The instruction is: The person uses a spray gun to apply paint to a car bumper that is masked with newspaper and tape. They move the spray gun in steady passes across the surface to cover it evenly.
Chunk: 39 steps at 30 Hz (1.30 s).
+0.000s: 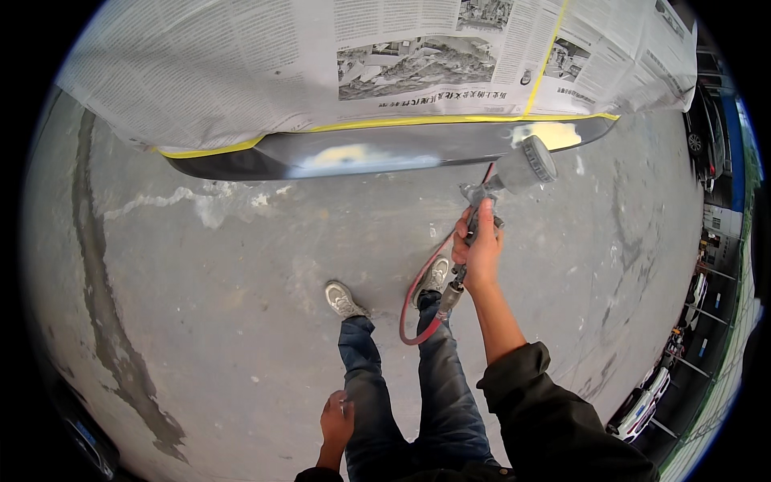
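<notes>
The panel [385, 153] stretches left to right ahead of the person, with newspaper [321, 56] lying over it behind and tape [401, 123] along the join between them. The spray gun [502, 183] sits in the right hand [480, 249], just below the panel's right part, its cup [532, 163] nearest the panel. The hose [418, 305] loops down from the gun, left of the right forearm, beside the right shoe [434, 275]. The left shoe [344, 300] stands to its left on the floor [201, 321]. The left hand [337, 419] hangs low by the left leg. Cars [642, 406] stand far right.
</notes>
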### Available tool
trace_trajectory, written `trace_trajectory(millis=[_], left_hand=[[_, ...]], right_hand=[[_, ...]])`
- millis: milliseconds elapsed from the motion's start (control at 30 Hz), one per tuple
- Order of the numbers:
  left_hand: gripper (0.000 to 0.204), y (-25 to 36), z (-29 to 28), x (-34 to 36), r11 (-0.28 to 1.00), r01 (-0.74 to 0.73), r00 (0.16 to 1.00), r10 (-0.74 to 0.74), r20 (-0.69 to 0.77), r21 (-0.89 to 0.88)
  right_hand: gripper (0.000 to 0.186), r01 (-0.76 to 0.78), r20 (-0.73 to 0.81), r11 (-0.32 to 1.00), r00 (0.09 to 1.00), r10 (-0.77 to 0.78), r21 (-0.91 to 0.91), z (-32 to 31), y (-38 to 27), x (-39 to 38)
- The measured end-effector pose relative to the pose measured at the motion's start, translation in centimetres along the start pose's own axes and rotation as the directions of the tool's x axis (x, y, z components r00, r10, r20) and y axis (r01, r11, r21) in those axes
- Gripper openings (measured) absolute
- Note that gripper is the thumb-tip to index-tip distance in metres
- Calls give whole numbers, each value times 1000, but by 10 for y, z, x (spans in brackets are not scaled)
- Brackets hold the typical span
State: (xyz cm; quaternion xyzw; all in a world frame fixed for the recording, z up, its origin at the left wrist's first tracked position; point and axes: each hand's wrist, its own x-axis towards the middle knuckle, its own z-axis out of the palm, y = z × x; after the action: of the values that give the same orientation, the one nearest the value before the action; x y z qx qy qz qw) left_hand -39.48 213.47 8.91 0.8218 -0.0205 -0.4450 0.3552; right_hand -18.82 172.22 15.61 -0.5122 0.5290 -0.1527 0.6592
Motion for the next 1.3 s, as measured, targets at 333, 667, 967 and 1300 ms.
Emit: trace_trajectory(millis=[333, 667, 967, 1300], left_hand=[[28, -2, -4, -1, 993, 101, 995, -100, 12, -53], [29, -6, -14, 1, 991, 128, 992, -127, 13, -47], [30, -9, -18, 5, 989, 141, 990, -140, 19, -55], [28, -1, -17, 12, 992, 123, 992, -123, 12, -40]], right_hand=[[47, -37, 54, 999, 998, 39, -34, 37, 6, -16], [49, -176, 247, 984, 953, 178, -33, 99, 18, -36], [53, -326, 465, 945, 841, 277, 26, 129, 18, -37], [53, -235, 336, 971, 918, 212, 29, 114, 9, -19]])
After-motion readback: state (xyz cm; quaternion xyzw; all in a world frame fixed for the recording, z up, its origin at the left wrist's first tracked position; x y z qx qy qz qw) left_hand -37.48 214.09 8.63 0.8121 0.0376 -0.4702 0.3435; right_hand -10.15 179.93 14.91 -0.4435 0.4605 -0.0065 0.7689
